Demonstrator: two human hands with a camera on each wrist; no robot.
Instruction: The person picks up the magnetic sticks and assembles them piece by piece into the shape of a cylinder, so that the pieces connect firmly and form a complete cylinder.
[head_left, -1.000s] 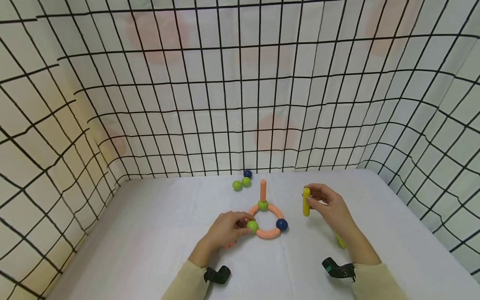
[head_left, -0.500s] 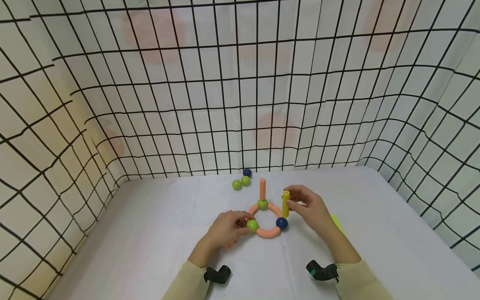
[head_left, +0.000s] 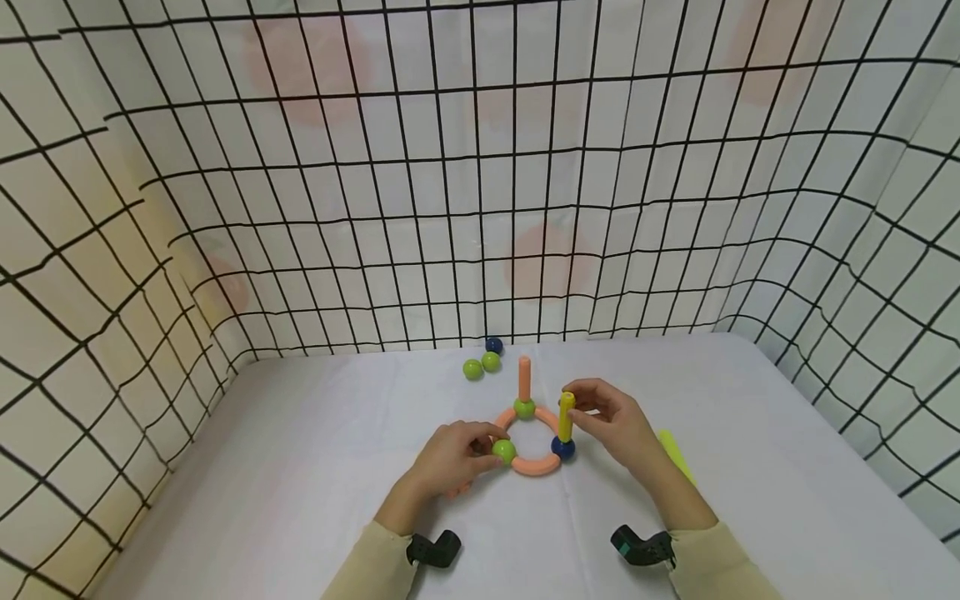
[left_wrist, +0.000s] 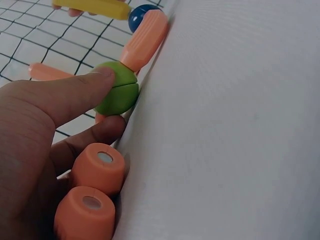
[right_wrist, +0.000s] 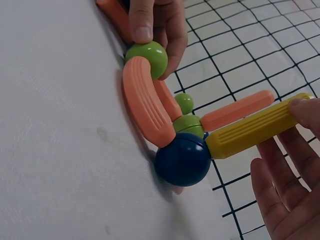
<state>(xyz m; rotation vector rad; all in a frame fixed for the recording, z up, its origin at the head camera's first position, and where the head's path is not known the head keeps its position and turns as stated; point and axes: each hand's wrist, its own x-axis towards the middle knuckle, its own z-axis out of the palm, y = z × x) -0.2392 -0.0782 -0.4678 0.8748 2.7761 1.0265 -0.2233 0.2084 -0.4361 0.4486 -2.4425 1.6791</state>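
On the table lies a ring of curved orange rods (head_left: 536, 467) joined by balls. My left hand (head_left: 448, 457) pinches the ring's near-left green ball (head_left: 504, 452) between thumb and finger. The yellow rod (head_left: 566, 418) is held upright by my right hand (head_left: 611, 418), near its top. Its lower end touches the dark blue ball (right_wrist: 183, 159) at the ring's right, as the right wrist view shows. From the rear green ball (head_left: 525, 408) a straight orange rod (head_left: 525, 379) stands up. Two orange rod ends (left_wrist: 97, 170) lie beneath my left hand in the left wrist view.
Behind the ring sit two loose green balls (head_left: 472, 369) and a dark blue ball (head_left: 493, 344). A lime-yellow rod (head_left: 677, 457) lies beside my right forearm, partly hidden. A cloth with a black grid (head_left: 480, 208) rises at the table's back and sides.
My right hand has moved left and then down with the yellow rod, which has come from the air onto the blue ball. The left hand stays on the green ball.
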